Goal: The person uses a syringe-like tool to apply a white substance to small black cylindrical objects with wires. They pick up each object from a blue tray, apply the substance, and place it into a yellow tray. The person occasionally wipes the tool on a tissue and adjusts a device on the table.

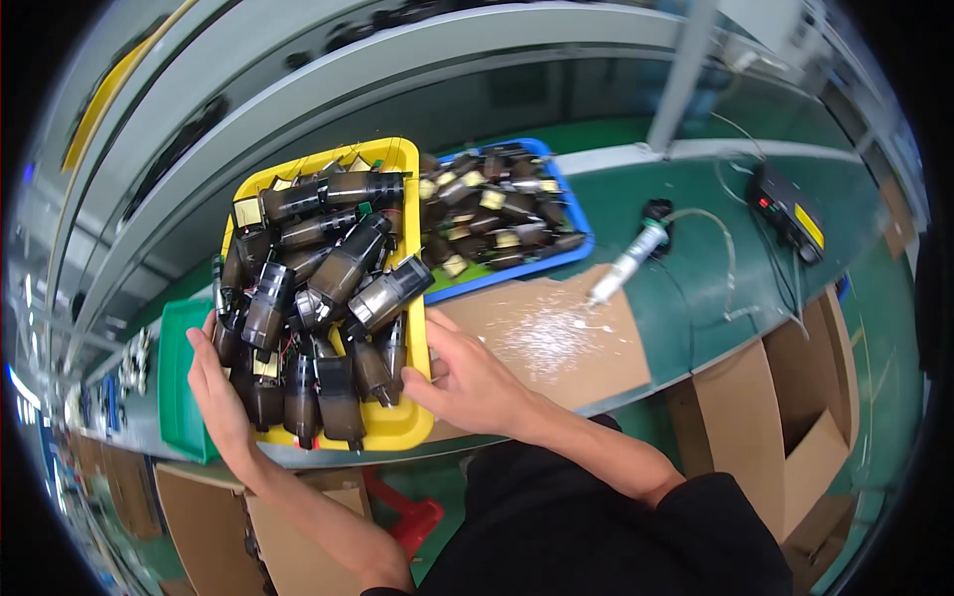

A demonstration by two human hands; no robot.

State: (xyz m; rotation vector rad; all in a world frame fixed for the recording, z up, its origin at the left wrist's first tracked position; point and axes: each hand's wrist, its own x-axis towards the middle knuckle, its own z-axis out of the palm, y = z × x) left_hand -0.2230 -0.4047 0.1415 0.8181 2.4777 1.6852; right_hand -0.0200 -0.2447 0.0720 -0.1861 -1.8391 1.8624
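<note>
A yellow plastic tray point(409, 159) is heaped with dark, translucent cylindrical parts point(343, 263) that have black caps, thin wires and pale yellow pads. On its left side, my left hand point(221, 397) presses against the wall, fingertips partly hidden behind the rim. My right hand point(467, 382) grips the right wall near the front corner, its thumb on the rim and its other fingers curled beneath. The tray covers part of the workbench; whether it rests there or is lifted cannot be made out.
A blue tray point(576, 214) of similar parts stands behind to the right. A cardboard sheet point(556, 348) spotted with white lies beside a dispensing syringe point(636, 253) on a hose. A black device point(785, 209) sits far right, a green tray point(184, 372) left. Cardboard boxes point(745, 427) and a red stool point(412, 521) are below.
</note>
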